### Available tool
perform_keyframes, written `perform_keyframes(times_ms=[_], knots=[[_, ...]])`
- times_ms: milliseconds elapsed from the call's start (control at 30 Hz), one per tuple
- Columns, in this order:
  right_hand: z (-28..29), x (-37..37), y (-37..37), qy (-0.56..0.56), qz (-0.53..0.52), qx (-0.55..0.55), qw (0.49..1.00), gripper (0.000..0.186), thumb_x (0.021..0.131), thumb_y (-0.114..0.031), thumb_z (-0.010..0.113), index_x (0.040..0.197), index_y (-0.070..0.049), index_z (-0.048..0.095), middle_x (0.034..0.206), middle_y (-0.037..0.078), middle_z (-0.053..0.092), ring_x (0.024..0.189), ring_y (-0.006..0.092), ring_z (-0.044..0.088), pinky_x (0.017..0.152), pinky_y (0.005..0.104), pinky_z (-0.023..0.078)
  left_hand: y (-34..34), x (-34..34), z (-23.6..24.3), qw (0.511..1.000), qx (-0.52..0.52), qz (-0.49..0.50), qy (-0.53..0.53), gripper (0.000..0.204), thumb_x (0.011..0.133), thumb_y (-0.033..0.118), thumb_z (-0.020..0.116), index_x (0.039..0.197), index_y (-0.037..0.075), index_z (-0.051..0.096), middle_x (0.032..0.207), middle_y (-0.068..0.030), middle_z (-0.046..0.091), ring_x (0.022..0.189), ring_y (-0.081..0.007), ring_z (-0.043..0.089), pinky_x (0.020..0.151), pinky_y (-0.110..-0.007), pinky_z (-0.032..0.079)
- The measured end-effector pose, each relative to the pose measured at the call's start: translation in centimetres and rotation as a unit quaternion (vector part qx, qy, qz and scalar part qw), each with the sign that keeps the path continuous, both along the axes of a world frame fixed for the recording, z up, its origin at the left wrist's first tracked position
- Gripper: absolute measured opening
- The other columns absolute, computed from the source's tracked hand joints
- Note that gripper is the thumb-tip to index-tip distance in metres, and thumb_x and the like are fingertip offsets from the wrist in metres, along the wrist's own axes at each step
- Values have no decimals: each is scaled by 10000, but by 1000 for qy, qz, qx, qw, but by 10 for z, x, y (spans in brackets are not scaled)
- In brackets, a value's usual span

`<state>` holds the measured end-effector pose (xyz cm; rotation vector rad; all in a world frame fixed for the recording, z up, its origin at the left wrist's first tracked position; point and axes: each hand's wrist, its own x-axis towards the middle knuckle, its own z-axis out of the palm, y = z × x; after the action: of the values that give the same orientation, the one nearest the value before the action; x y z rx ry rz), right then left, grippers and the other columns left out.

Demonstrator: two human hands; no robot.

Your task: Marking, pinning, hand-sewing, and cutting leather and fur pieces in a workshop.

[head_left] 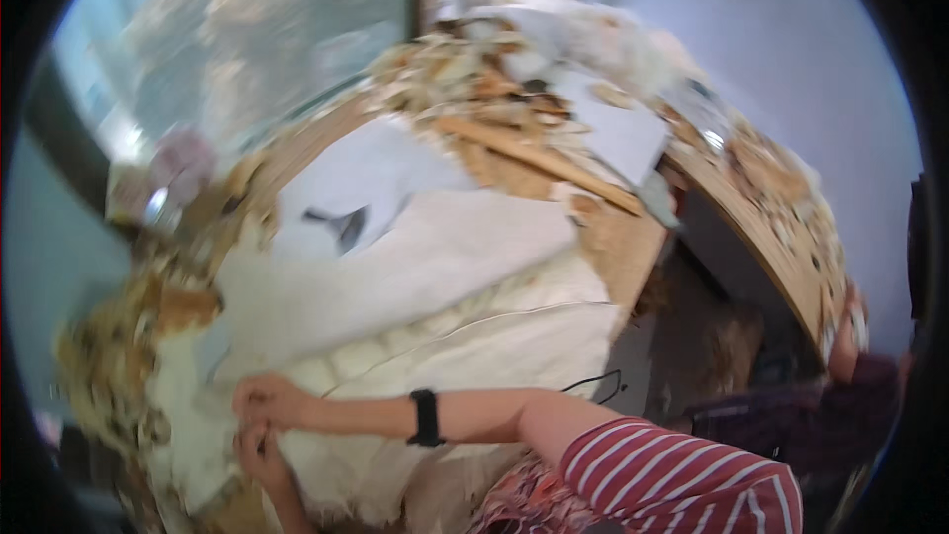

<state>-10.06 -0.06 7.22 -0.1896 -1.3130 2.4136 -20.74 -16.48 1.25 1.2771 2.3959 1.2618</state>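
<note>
A wooden table (633,247) is strewn at its far side with cream and brown scraps (465,69). Beside them a wooden strip (539,163) is laid slantwise, and just to its right a white board (618,129) is seen. More offcuts (109,376) are heaped at the left, near a pinkish thing (183,158) too blurred to be identified. The upper left is filled by a glass pane (277,30), the upper right by a pale wall (781,49). Along that wall a wooden ledge (756,232) is littered with brownish pieces (771,178). At its near end a dark-sleeved co-worker (840,396) is partly shown.
</note>
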Motion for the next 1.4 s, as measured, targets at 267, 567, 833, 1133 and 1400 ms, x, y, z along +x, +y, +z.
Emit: perform_keyframes(times_ms=[267, 567, 833, 1133, 1400], knots=[[7, 13, -13, 45, -130, 29, 990, 98, 865, -83, 607, 793, -31, 567, 675, 69, 588, 468, 158, 562, 422, 326, 460, -7, -9, 16, 984, -152, -10, -87, 523, 1003, 367, 561, 1444, 98, 475, 1386, -212, 542, 1224, -329, 554, 1077, -454, 396], [-9, 35, -47, -106, -24, 308, 945, 382, 947, -383, 581, 859, -45, 736, 739, 94, 676, 678, 217, 604, 663, 372, 483, 0, -26, 19, 980, -187, -72, 3, 448, 974, 309, 575, 1353, 77, 519, 1275, -221, 571, 1138, -339, 578, 996, -455, 425], [-36, 196, 56, -232, -289, 439, 818, 174, 723, -210, 592, 786, -53, 628, 772, 198, 665, 718, 410, 624, 647, 520, 466, -28, -72, -30, 973, -192, -106, 76, 373, 945, 252, 590, 1262, 55, 563, 1163, -231, 599, 1052, -350, 601, 916, -456, 454], [-62, 406, 68, -376, -377, 535, 656, 155, 911, -187, 528, 945, -36, 521, 726, 169, 636, 708, 394, 635, 627, 481, 482, -25, -135, -83, 963, -177, -113, 169, 292, 913, 187, 606, 1159, 31, 612, 1037, -243, 632, 955, -363, 628, 825, -456, 487], [-62, 410, 65, -379, -388, 532, 650, 186, 939, -222, 520, 921, -38, 499, 681, 158, 606, 670, 380, 624, 609, 484, 477, -1, -157, -95, 947, -167, -88, 258, 223, 884, 129, 620, 1068, 9, 656, 925, -253, 661, 869, -374, 651, 744, -457, 516]])
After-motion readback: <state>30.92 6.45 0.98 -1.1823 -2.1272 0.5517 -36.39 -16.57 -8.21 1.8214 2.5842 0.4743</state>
